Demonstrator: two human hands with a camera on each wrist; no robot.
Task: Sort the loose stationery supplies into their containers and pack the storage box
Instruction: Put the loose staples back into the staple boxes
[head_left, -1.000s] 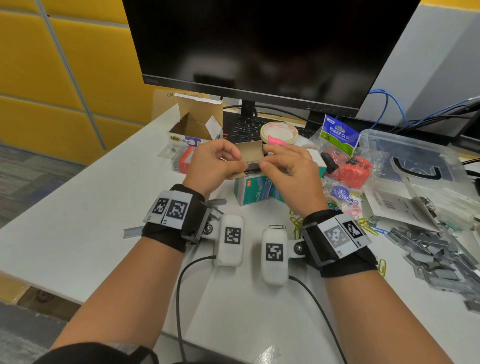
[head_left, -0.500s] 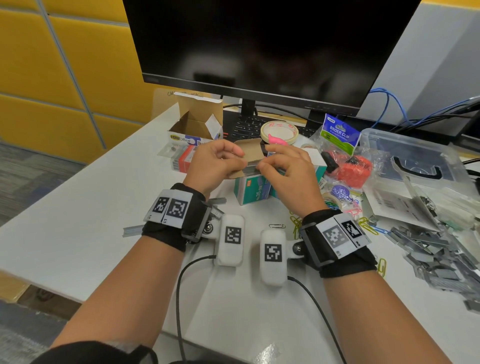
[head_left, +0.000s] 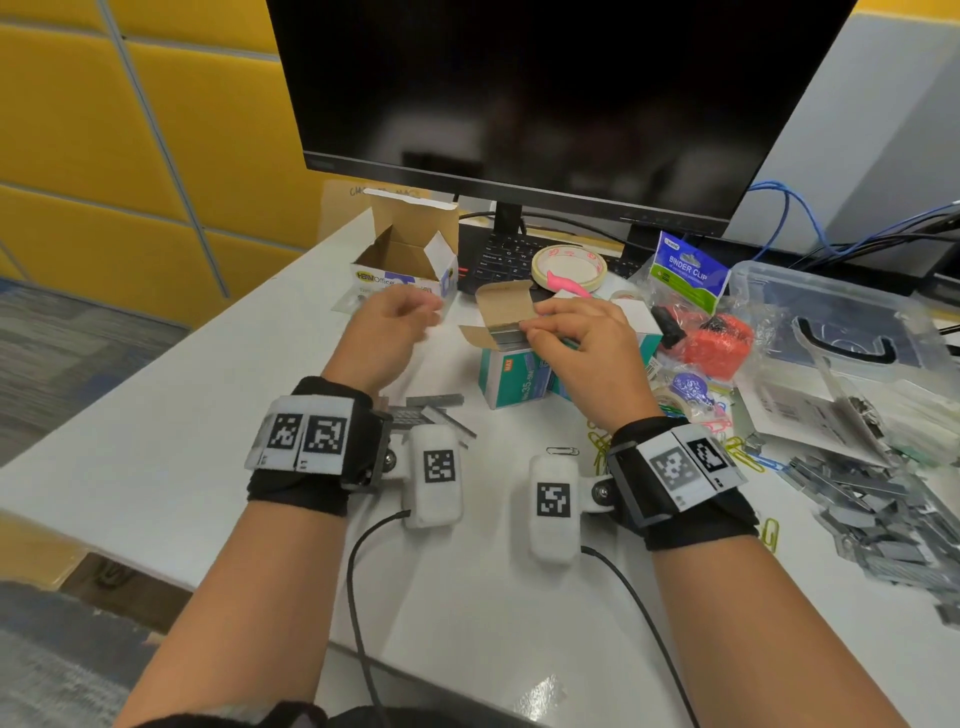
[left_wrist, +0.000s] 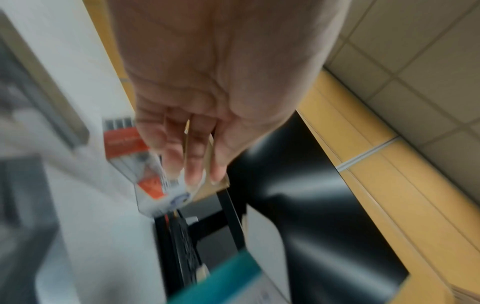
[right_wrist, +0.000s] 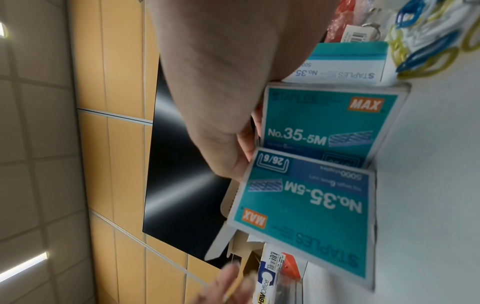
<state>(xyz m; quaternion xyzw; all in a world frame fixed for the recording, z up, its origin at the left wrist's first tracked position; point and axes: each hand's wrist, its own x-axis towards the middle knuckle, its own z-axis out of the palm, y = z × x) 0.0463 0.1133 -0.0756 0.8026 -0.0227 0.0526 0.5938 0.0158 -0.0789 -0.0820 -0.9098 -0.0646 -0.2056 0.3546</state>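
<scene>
My right hand (head_left: 540, 325) grips a small teal staple box (head_left: 501, 312) with its cardboard flap open, and staple strips (head_left: 506, 336) show in its mouth. From the right wrist, the held box (right_wrist: 303, 216) hangs just above a second teal MAX box (right_wrist: 330, 119) that stands on the table. My left hand (head_left: 410, 314) hovers apart to the left of the box, blurred, with fingers (left_wrist: 192, 164) relaxed and empty. A few loose staple strips (head_left: 441, 410) lie by my left wrist. The clear storage box (head_left: 810, 291) sits at the right.
An open HBW Office carton (head_left: 410, 254) stands beyond my left hand, with a tape roll (head_left: 569, 265) and a keyboard under the monitor. A binder clip bag (head_left: 688, 275), coloured paper clips (head_left: 602, 441) and a big heap of staple strips (head_left: 883, 514) crowd the right side.
My left hand has let go of the small staple box and swung away to the left. My right hand keeps holding the box above the other teal box.
</scene>
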